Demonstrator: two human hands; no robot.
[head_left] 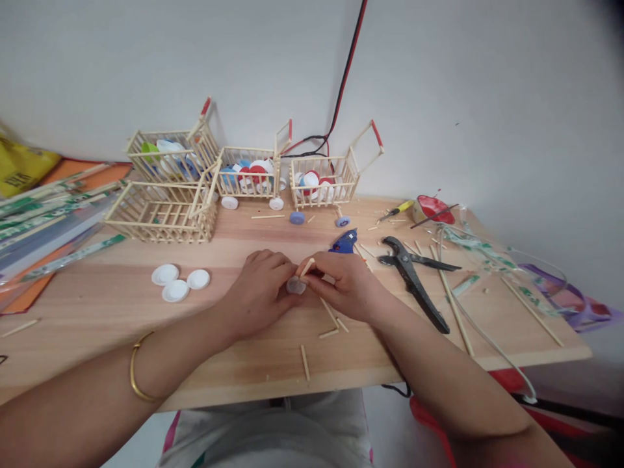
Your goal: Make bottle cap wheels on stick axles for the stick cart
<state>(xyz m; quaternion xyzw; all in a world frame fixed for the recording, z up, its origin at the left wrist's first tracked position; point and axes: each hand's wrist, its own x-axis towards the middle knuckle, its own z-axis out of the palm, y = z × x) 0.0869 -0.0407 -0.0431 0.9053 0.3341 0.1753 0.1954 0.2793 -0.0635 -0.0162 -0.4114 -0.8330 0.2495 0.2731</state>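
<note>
My left hand and my right hand meet at the middle of the wooden table. Between their fingertips is a small white bottle cap, pinched by the left hand's fingers. A short wooden stick stands tilted on the cap, gripped by my right hand's thumb and fingers. Both hands are closed. A gold bangle circles my left wrist.
Three white caps lie left of my hands. Black pliers and a blue glue gun lie to the right. Stick-built toy carts with caps stand at the back; an empty stick basket sits beside them. Loose sticks are scattered.
</note>
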